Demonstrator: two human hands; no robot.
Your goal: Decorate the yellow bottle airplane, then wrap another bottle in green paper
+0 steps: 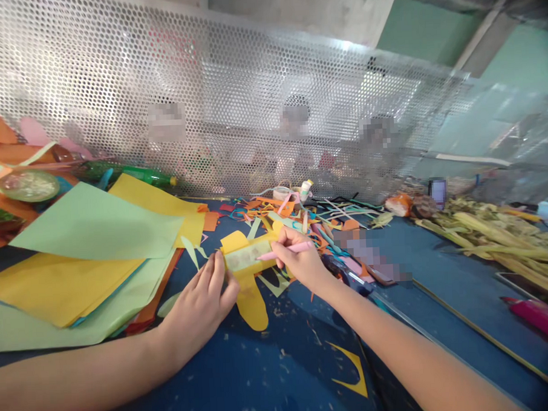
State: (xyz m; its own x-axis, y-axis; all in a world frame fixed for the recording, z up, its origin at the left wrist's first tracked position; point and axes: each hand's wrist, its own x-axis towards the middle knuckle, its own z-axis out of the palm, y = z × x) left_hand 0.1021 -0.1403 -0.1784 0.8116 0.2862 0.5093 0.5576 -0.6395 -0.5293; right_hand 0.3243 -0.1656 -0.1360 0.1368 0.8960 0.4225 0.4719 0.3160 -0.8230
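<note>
A yellow paper cut-out lies on the blue table with a pale, see-through template across its upper part. My left hand rests on the left end of the template, fingers pressed flat against it. My right hand is closed around a pink pen. The pen's tip touches the template's right side.
Large green, yellow and orange sheets are stacked at the left. Paper scraps and strips pile up behind the cut-out. Dried leaves lie at the right, a pink object at the far right. A perforated metal screen borders the back, people behind it.
</note>
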